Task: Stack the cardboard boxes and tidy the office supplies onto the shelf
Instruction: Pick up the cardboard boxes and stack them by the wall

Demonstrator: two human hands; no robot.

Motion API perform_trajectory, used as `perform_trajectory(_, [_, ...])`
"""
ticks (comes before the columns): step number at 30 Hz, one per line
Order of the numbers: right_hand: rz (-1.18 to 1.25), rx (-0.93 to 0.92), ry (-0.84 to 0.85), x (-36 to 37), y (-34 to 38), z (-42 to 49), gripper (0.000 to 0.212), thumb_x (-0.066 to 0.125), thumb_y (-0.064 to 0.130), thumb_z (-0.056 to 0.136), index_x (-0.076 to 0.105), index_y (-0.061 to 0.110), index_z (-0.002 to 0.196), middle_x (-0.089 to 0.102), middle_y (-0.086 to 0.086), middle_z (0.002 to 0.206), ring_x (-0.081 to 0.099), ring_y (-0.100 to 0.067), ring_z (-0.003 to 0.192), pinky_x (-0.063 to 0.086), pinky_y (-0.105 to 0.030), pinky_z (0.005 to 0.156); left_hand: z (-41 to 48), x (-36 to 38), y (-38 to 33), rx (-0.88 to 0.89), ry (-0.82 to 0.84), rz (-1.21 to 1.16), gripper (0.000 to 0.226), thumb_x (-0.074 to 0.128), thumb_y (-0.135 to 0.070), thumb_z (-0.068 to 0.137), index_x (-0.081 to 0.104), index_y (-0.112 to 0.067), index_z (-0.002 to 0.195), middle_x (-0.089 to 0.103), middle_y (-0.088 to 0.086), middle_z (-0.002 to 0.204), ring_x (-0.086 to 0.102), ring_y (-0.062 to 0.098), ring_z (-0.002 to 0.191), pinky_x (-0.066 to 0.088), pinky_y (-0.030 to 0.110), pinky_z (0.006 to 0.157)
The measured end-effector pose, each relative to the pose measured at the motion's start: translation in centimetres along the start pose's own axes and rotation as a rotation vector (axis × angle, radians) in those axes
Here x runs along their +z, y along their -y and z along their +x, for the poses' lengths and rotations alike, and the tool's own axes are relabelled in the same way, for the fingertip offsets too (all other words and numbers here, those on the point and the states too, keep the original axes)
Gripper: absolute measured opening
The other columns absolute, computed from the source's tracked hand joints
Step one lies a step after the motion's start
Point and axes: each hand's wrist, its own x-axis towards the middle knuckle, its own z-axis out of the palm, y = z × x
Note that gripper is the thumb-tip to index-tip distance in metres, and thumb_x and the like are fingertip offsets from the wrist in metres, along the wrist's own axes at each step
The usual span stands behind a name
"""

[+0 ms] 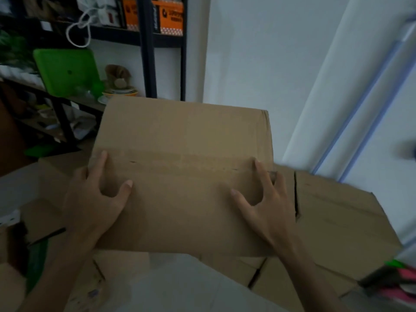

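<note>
A plain brown cardboard box (pixel 184 167) fills the middle of the head view, its top face toward me. My left hand (pixel 94 199) grips its left edge, thumb and forefinger spread on top and the other fingers hidden round the side. My right hand (pixel 263 203) grips the right edge the same way, with fingertips curled over the side. A larger cardboard box (pixel 337 224) lies under and to the right of it, with a tear in its top. More cardboard (pixel 56 165) shows at the left. The black metal shelf (pixel 147 52) stands behind at the left.
The shelf holds orange boxes (pixel 171 16), a green lid (pixel 67 70), stacked bowls (pixel 120 93) and a white bag with rope handles (pixel 87 21). A white wall stands straight ahead, with a pale panel at the right. Pink and green items (pixel 403 275) lie at the lower right.
</note>
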Motion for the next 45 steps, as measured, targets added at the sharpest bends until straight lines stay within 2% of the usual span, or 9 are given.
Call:
perform_trajectory(6, [-0.035, 0.086, -0.037, 2.4, -0.8, 5.4, 0.085, 0.050, 0.073, 0.072, 0.017, 0.046, 0.146, 0.035, -0.001, 0.133, 0.047, -0.022, 0.118, 0.047, -0.036, 0.085, 7.4, 5.2, -1.4, 0.069, 0.089, 0.003, 0.076, 0.060, -0.052, 0.083, 0.022, -0.038, 0.147, 0.037, 0.010, 0.137, 0.042, 0.035, 0.120, 0.041, 0.049, 0.092])
perform_trajectory(19, [-0.042, 0.264, 0.007, 8.8, -3.3, 18.8, 0.082, 0.046, 0.071, 0.072, 0.020, 0.043, 0.145, 0.032, -0.004, 0.145, 0.044, -0.026, 0.126, 0.045, -0.042, 0.096, 23.6, 17.0, -3.8, 0.186, 0.300, 0.066, 0.073, 0.054, -0.054, 0.085, 0.020, -0.035, 0.147, 0.036, 0.008, 0.140, 0.041, 0.031, 0.123, 0.039, 0.044, 0.094])
perform_trajectory(26, [0.070, 0.309, 0.075, 10.7, -6.8, 28.7, 0.062, 0.053, 0.062, 0.079, 0.042, 0.038, 0.136, 0.034, 0.003, 0.146, 0.046, -0.022, 0.124, 0.040, -0.040, 0.098, 32.6, 24.7, -6.3, 0.165, 0.443, 0.124, 0.064, 0.050, -0.060, 0.086, 0.028, -0.041, 0.144, 0.029, 0.009, 0.149, 0.036, 0.032, 0.131, 0.037, 0.044, 0.099])
perform_trajectory(32, [0.120, 0.382, 0.140, 12.2, -8.8, 33.9, 0.053, 0.059, 0.055, 0.082, 0.045, 0.040, 0.131, 0.031, -0.002, 0.147, 0.040, -0.029, 0.128, 0.035, -0.042, 0.103, 38.0, 28.4, -7.7, 0.183, 0.573, 0.080, 0.063, 0.055, -0.059, 0.084, 0.035, -0.040, 0.141, 0.037, 0.004, 0.147, 0.042, 0.026, 0.127, 0.039, 0.044, 0.102])
perform_trajectory(35, [0.141, 0.372, 0.090, 13.3, -8.5, 35.7, 0.055, 0.064, 0.047, 0.081, 0.045, 0.035, 0.131, 0.034, -0.004, 0.144, 0.045, -0.028, 0.123, 0.038, -0.037, 0.098, 39.7, 28.9, -8.6, 0.260, 0.532, 0.098, 0.062, 0.058, -0.053, 0.085, 0.037, -0.037, 0.141, 0.029, 0.003, 0.152, 0.035, 0.024, 0.133, 0.031, 0.040, 0.107])
perform_trajectory(37, [0.157, 0.355, 0.067, 14.0, -8.2, 36.8, 0.056, 0.066, 0.043, 0.081, 0.046, 0.030, 0.132, 0.037, -0.005, 0.141, 0.048, -0.025, 0.119, 0.038, -0.032, 0.094, 39.4, 28.8, -8.8, 0.406, 0.485, 0.159, 0.056, 0.055, -0.052, 0.087, 0.042, -0.036, 0.138, 0.025, -0.003, 0.153, 0.028, 0.019, 0.137, 0.023, 0.040, 0.110])
perform_trajectory(40, [0.171, 0.348, 0.063, 15.5, -7.6, 38.6, 0.057, 0.066, 0.042, 0.081, 0.046, 0.028, 0.133, 0.040, -0.005, 0.140, 0.048, -0.023, 0.120, 0.037, -0.028, 0.091, 37.7, 29.0, -7.4, 0.611, 0.335, 0.131, 0.044, 0.047, -0.052, 0.090, 0.056, -0.029, 0.127, 0.048, -0.008, 0.138, 0.043, 0.009, 0.125, 0.030, 0.030, 0.105])
perform_trajectory(42, [0.179, 0.339, 0.055, 16.2, -7.4, 39.7, 0.058, 0.067, 0.041, 0.081, 0.047, 0.027, 0.133, 0.043, -0.005, 0.139, 0.049, -0.023, 0.120, 0.037, -0.029, 0.093, 37.6, 29.1, -6.9, 0.620, 0.250, -0.009, 0.047, 0.041, -0.051, 0.088, 0.068, -0.019, 0.109, 0.065, -0.004, 0.114, 0.055, 0.008, 0.103, 0.034, 0.017, 0.091])
perform_trajectory(45, [0.204, 0.324, 0.069, 17.7, -6.4, 41.6, 0.058, 0.065, 0.041, 0.082, 0.045, 0.025, 0.134, 0.043, -0.005, 0.138, 0.049, -0.023, 0.118, 0.036, -0.026, 0.089, 40.0, 29.8, -5.8, 0.596, 0.196, -0.082, 0.055, 0.031, -0.051, 0.087, 0.071, -0.013, 0.090, 0.068, -0.001, 0.090, 0.059, 0.012, 0.082, 0.034, 0.012, 0.075])
